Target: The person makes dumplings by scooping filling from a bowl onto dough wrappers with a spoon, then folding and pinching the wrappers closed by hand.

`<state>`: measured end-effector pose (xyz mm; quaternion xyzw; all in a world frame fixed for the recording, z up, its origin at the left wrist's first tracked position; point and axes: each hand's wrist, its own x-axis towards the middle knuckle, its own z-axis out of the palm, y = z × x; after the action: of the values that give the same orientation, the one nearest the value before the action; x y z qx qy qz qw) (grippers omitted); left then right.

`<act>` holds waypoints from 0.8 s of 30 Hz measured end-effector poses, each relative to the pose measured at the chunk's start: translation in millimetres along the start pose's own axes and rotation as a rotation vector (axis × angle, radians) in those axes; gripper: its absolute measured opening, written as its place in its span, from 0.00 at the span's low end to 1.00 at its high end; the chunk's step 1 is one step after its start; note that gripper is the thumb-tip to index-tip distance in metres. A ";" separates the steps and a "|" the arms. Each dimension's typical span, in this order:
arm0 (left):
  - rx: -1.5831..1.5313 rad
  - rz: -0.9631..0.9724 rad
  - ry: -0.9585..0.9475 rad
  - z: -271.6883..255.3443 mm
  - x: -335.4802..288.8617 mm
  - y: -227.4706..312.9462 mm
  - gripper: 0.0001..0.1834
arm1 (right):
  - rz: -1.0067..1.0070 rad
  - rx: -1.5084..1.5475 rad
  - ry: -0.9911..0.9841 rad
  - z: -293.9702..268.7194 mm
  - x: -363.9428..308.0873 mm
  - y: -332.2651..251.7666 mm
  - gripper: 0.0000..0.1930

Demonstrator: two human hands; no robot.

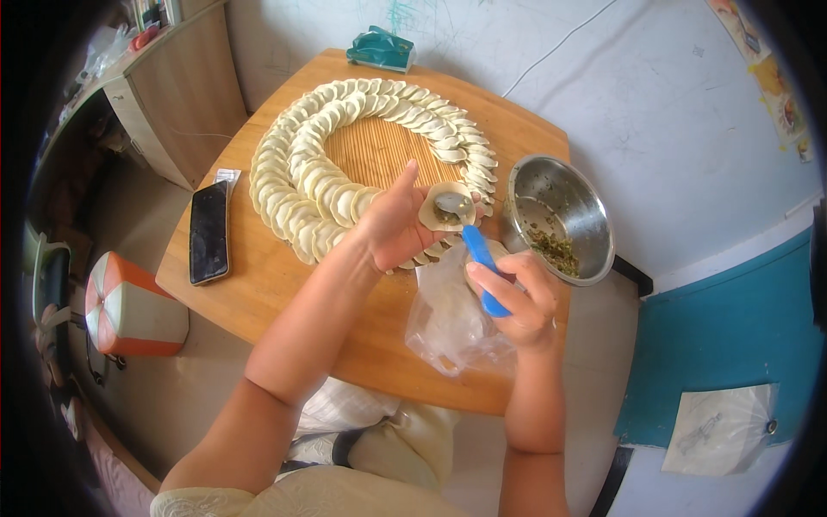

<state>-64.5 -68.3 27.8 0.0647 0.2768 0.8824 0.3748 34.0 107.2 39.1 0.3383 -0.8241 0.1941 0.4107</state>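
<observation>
My left hand [392,215] is turned palm up, thumb raised, and carries a round dumpling wrapper [428,211] on its fingers. A little dark green filling [445,213] lies in the wrapper's middle. My right hand [523,302] grips a spoon by its blue handle [479,248], and the metal bowl of the spoon rests on the filling. Under the spoon and right hand lies a clear plastic bag [448,323] with pale, round wrappers inside. Behind my left hand, folded dumplings [280,185] overlap in curved rows on a round slatted mat [357,151].
A steel bowl [538,185] with chopped green filling stands at the table's right edge. On the wooden table [284,314] a black phone [209,233] lies at the left and a green packet [381,49] at the back. An orange-and-white stool [138,306] stands left of the table.
</observation>
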 end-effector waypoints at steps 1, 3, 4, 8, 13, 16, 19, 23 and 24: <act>0.035 0.008 -0.025 -0.8 -1.4 0.9 0.44 | 0.007 0.027 -0.025 0.6 1.0 -0.7 0.19; 0.051 0.022 -0.002 -5.4 -0.1 1.7 0.45 | 0.014 0.054 -0.051 0.2 2.5 -1.8 0.19; 0.064 0.033 0.017 -7.0 0.9 1.7 0.45 | 0.050 0.076 -0.045 -1.0 3.0 -2.1 0.18; 0.090 0.009 0.011 -4.7 -0.5 1.1 0.45 | 0.198 0.113 0.013 -5.3 5.6 -6.7 0.17; 0.123 -0.025 0.001 -2.3 -2.3 1.2 0.43 | 0.249 0.244 0.035 -10.9 6.0 3.4 0.13; 0.118 -0.046 -0.015 -3.3 -1.1 -1.2 0.43 | 0.449 0.437 0.201 -16.6 -7.9 13.9 0.09; 0.199 -0.083 -0.088 -6.3 -1.9 -0.8 0.43 | 0.610 0.728 0.311 -24.6 -18.7 27.5 0.07; 0.182 -0.100 -0.052 -2.8 -1.5 -1.1 0.43 | 0.628 0.976 0.292 -30.9 -21.8 36.0 0.10; 0.176 -0.104 -0.076 -5.9 0.2 -1.0 0.43 | 0.632 0.978 0.290 -30.5 -21.2 35.9 0.10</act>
<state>-65.9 -70.2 22.3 0.1162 0.3417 0.8310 0.4233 34.1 158.9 38.3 0.1964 -0.6354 0.7077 0.2383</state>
